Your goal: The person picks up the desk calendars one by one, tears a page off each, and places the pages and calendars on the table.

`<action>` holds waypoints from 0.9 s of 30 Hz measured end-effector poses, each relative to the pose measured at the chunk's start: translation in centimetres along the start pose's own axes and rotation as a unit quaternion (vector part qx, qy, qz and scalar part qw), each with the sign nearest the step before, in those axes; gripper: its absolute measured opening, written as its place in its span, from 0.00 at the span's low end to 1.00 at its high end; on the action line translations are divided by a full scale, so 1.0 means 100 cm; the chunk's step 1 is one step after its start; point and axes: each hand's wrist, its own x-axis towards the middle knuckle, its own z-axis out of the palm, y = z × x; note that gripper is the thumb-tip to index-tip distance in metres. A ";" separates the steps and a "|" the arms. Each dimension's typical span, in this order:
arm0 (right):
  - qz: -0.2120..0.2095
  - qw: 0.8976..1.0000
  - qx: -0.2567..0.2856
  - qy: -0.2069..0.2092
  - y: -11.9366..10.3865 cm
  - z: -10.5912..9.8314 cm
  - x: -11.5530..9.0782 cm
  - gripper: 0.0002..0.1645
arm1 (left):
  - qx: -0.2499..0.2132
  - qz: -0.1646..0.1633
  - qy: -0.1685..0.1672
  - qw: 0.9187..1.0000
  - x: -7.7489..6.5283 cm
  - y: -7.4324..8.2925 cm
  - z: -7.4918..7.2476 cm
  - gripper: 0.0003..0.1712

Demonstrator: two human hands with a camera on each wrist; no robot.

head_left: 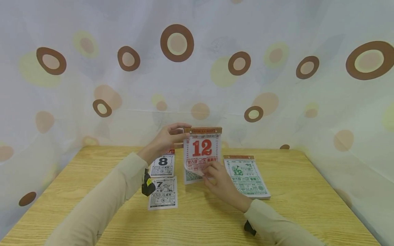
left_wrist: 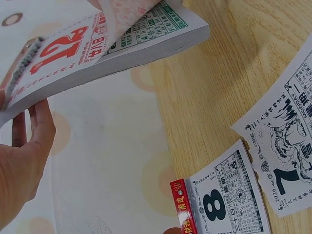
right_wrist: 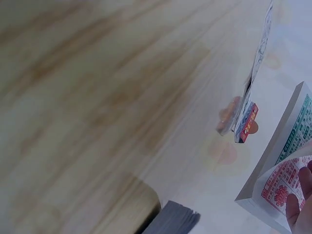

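A thick tear-off calendar (head_left: 201,141) with a red 12 stands tilted up over the middle of the table. My left hand (head_left: 165,139) grips it by the upper left side, thumb in front and fingers behind, as the left wrist view also shows. At the lower edge my right hand (head_left: 223,182) pinches the corner of the red top page (left_wrist: 124,17), which curls upward. Under the lifted part a green-printed page (head_left: 191,176) shows. In the right wrist view the right fingers (right_wrist: 306,183) lie at the curled red sheet.
Right of the held calendar lies another calendar (head_left: 246,179) with a green 12. To the left, a smaller calendar with a black 8 (head_left: 163,164) lies above a loose sheet with a 7 (head_left: 163,194). Behind the wooden table (head_left: 200,225) hangs a patterned curtain (head_left: 197,85).
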 end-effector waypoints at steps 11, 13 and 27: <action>0.037 0.997 0.041 0.059 0.001 -0.005 0.000 0.10 | -0.004 -0.010 0.012 1.000 -0.001 -0.002 -0.002 0.22; 0.042 0.995 0.049 0.071 0.001 -0.006 0.001 0.10 | -0.003 -0.009 0.013 1.000 -0.001 -0.003 -0.002 0.22; 0.139 0.980 0.085 0.117 -0.021 -0.033 0.016 0.08 | -0.014 -0.031 0.020 0.999 0.000 -0.006 -0.002 0.23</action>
